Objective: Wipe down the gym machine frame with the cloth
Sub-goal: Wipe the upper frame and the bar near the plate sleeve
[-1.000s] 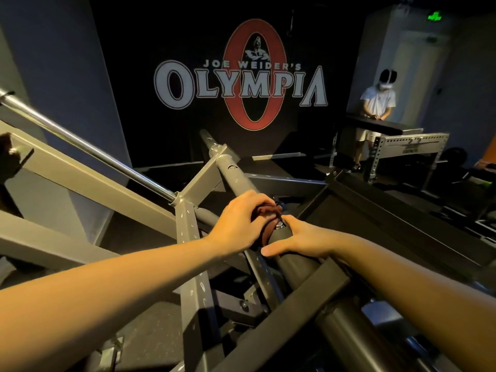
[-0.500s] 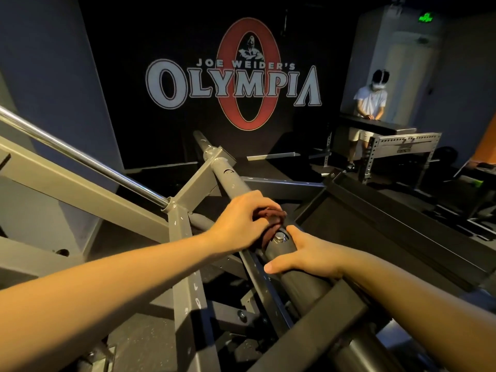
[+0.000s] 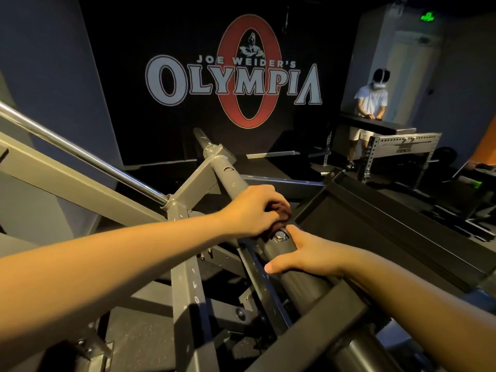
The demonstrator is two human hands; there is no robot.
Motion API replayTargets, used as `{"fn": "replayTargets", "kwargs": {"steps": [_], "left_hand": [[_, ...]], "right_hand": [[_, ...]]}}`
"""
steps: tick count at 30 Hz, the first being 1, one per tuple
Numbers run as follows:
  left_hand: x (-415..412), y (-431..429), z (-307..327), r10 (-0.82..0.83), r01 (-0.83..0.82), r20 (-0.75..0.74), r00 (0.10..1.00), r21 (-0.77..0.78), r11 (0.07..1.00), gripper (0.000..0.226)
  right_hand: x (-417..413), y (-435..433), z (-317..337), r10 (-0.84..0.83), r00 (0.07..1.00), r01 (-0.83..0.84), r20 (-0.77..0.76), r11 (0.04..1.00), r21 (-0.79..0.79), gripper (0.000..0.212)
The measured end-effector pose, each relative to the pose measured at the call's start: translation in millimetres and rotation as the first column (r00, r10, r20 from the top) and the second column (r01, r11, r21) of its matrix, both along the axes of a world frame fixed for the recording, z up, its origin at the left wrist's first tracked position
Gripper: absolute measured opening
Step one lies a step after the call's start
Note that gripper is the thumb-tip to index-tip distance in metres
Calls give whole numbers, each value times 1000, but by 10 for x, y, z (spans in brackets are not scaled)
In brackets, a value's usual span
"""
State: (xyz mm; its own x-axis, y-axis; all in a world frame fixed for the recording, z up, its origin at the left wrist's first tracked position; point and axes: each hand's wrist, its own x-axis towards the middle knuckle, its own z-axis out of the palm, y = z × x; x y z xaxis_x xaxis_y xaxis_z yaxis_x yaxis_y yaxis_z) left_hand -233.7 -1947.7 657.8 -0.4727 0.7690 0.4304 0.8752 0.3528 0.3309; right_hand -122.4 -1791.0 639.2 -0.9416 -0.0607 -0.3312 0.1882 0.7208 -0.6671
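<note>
1. Far beyond both hands, a wall logo (image 3: 233, 79) read "JOE WEIDER'S OLYMPIA" in grey letters over a red oval with a figure in it.
2. High up and to the right of the hands, a green lit sign (image 3: 427, 16) glowed over a doorway; its marks were too small to read.
3. A small plate on the grey rack (image 3: 402, 146), well beyond the right hand, could not be read either. Another person (image 3: 371, 100) in a white top stood behind that rack.
4. The left hand (image 3: 249, 210) was clenched round a dark brown cloth (image 3: 279, 213), with its fingers curled over the bunched fabric and pressing it onto the round tube (image 3: 233, 181) of the gym machine frame (image 3: 188, 285).
5. The cloth sat under the left fingers, just beyond the right hand, with a fold showing beside a bolt (image 3: 280, 234) on the tube.
6. The right hand (image 3: 303, 253) grasped the same tube just nearer than the bolt. Its thumb lay across the top and its fingers ran along the far side.
7. A chrome bar (image 3: 80, 154) ran off to the left of the left forearm.
</note>
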Motion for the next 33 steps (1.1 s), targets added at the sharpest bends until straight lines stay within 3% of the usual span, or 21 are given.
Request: {"fn": "replayTargets", "kwargs": {"steps": [5,7,9,11,12,15,17,20,24,27,30,33], "left_hand": [[-655,15,36,361,-361,17,933,24,932,20],[-537,68,35,325,-325,-2,946,30,945,19],[-269,43,4,118,-119,53,992,29,992,19],[-83,-60,-53,-48,44,122,991,39,998,20],[-103,-107,-61,-51,46,105,993,52,998,21],[-532,-109,-54,192,-193,23,981,99,976,20],[-734,-41,-44,393,-406,113,913,137,904,15],[-647,48,-171,468,-493,155,870,243,835,14],[-200,-227,-234,286,-321,167,943,239,917,18],[-191,-387,-221,211,-269,349,913,125,955,20],[-407,-327,-214,255,-344,406,877,162,925,18],[-806,-279,-170,319,-497,499,806,277,823,26]], "right_hand": [[38,12,-7,-60,996,59,72,998,11,81],[26,15,18,-67,996,66,67,998,9,77],[42,-4,47,-71,995,70,66,997,13,74],[22,-14,56,-70,996,69,52,997,35,84],[12,-12,52,-74,996,71,56,996,48,89],[-11,1,97,-49,995,43,92,997,60,90],[-45,-15,147,-28,995,18,99,995,102,103],[-130,-59,175,-54,997,46,53,988,146,127],[-270,-145,168,-64,998,66,-19,993,102,127],[-372,-209,111,-81,995,86,-51,990,111,109],[-421,-218,56,-70,995,81,-72,983,163,92],[-443,-204,92,-18,998,29,-52,975,219,94]]}}
